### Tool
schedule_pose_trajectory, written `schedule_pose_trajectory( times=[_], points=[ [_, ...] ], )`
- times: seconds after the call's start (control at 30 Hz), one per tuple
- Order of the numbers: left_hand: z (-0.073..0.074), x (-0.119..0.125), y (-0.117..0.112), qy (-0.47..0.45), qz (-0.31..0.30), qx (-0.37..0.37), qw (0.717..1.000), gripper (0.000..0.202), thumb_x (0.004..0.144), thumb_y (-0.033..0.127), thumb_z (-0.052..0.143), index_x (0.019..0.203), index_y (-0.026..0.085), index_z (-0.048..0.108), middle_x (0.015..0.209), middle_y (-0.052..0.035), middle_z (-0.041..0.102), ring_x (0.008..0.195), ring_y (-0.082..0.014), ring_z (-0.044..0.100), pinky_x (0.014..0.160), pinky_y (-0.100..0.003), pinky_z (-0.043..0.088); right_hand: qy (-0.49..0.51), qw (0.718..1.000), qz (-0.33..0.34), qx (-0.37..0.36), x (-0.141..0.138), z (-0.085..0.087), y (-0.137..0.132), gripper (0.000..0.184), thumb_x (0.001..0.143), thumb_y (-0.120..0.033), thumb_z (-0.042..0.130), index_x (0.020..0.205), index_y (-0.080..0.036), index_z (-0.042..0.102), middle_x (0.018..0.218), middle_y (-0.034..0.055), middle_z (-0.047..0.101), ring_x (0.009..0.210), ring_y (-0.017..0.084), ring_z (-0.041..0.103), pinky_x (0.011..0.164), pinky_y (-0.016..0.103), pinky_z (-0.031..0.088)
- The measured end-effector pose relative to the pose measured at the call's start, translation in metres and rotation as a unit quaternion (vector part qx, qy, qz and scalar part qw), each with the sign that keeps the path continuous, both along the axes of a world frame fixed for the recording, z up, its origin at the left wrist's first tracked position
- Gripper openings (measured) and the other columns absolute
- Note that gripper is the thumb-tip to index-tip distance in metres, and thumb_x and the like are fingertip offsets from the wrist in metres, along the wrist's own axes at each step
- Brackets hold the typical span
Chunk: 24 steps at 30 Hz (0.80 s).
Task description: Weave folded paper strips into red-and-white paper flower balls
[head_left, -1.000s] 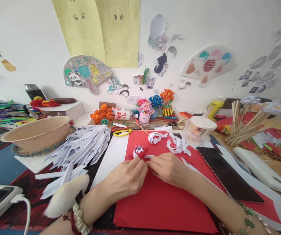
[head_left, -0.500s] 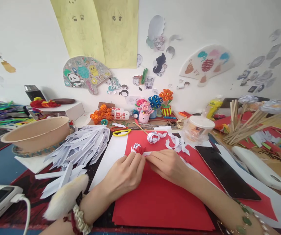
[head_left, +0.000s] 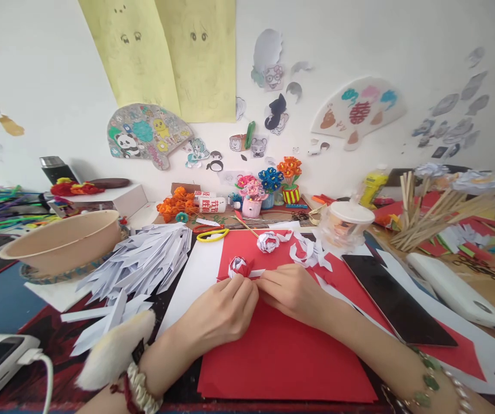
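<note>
A red-and-white paper flower [head_left: 239, 266] rises just above the closed fingers of my left hand [head_left: 225, 303], which grips it from below. My right hand [head_left: 293, 292] is closed in a pinch beside it, touching a narrow white paper strip [head_left: 257, 273] that reaches from the flower. The fingertips hide the strip's lower edge and the flower's base. Both hands hover over red paper sheets [head_left: 282, 362]. Beyond them lies a white paper rose [head_left: 267, 242] on a thin stick, with curled white paper strips [head_left: 308, 253] to its right.
Folded white paper pieces [head_left: 144, 261] are heaped at the left near a beige basin [head_left: 64, 241]. Yellow-handled scissors [head_left: 213, 234] lie behind the left hand. A dark phone [head_left: 396, 299] and a lidded cup [head_left: 349, 221] are on the right; wooden sticks [head_left: 429, 213] stand farther back.
The camera view has shifted slightly. The flower has tilted a little, showing more of its white petals, and my fingers stay close together at the strip.
</note>
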<state>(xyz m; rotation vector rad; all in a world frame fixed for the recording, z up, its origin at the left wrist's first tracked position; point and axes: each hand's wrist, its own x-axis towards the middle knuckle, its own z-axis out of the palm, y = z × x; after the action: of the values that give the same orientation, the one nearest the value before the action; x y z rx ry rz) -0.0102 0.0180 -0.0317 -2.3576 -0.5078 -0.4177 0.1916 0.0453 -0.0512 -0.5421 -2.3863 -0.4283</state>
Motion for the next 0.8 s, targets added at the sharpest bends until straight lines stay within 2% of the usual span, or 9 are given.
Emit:
schedule_pose_trajectory(
  times=[0.17, 0.27, 0.47, 0.57, 0.8],
  points=[
    [0.0014, -0.0028, 0.0014, -0.002, -0.029, -0.006, 1.000, 0.025, 0.097, 0.005, 0.036, 0.080, 0.013, 0.053, 0.072, -0.0048, 0.054, 0.061, -0.0172, 0.048, 0.054, -0.033, 0.038, -0.029, 0.999, 0.020, 0.019, 0.0024, -0.0023, 0.0030, 0.033, 0.098, -0.009, 0.044, 0.068, -0.016, 0.057, 0.061, -0.0007, 0.056, 0.051, 0.011, 0.046, 0.049, 0.028, 0.027],
    [0.0042, -0.0052, 0.0018, -0.010, -0.018, -0.007, 1.000, 0.026, 0.098, 0.006, 0.034, 0.084, 0.012, 0.055, 0.074, -0.0051, 0.057, 0.064, -0.0180, 0.050, 0.058, -0.033, 0.037, -0.039, 0.999, 0.025, 0.012, 0.0044, -0.0012, 0.0031, 0.035, 0.098, -0.007, 0.041, 0.069, -0.016, 0.058, 0.062, -0.0002, 0.058, 0.052, 0.011, 0.047, 0.049, 0.029, 0.027],
    [0.0073, -0.0075, 0.0021, -0.080, 0.021, -0.035, 0.996, 0.023, 0.099, 0.009, 0.035, 0.093, 0.013, 0.057, 0.076, -0.0029, 0.060, 0.065, -0.0181, 0.053, 0.058, -0.032, 0.035, 0.037, 0.998, 0.002, -0.056, 0.0045, 0.0018, -0.0003, 0.023, 0.099, -0.014, 0.042, 0.094, -0.014, 0.064, 0.076, 0.0035, 0.067, 0.062, 0.012, 0.058, 0.054, 0.027, 0.035],
    [0.0068, -0.0069, 0.0018, -0.098, 0.032, -0.032, 0.994, 0.021, 0.100, 0.009, 0.037, 0.096, 0.013, 0.057, 0.079, -0.0030, 0.062, 0.068, -0.0174, 0.056, 0.058, -0.032, 0.036, 0.066, 0.995, -0.008, -0.072, 0.0028, 0.0022, -0.0017, 0.020, 0.100, -0.016, 0.044, 0.097, -0.014, 0.064, 0.078, 0.0035, 0.069, 0.062, 0.012, 0.059, 0.055, 0.026, 0.037],
    [0.0067, -0.0055, 0.0006, -0.129, 0.033, -0.067, 0.989, 0.021, 0.100, 0.010, 0.037, 0.096, 0.013, 0.057, 0.079, -0.0034, 0.063, 0.069, -0.0172, 0.056, 0.060, -0.031, 0.041, 0.094, 0.995, -0.016, -0.027, -0.0014, 0.0033, -0.0046, 0.020, 0.099, -0.016, 0.047, 0.099, -0.014, 0.067, 0.087, 0.0069, 0.075, 0.066, 0.013, 0.065, 0.058, 0.025, 0.043]
  ],
)
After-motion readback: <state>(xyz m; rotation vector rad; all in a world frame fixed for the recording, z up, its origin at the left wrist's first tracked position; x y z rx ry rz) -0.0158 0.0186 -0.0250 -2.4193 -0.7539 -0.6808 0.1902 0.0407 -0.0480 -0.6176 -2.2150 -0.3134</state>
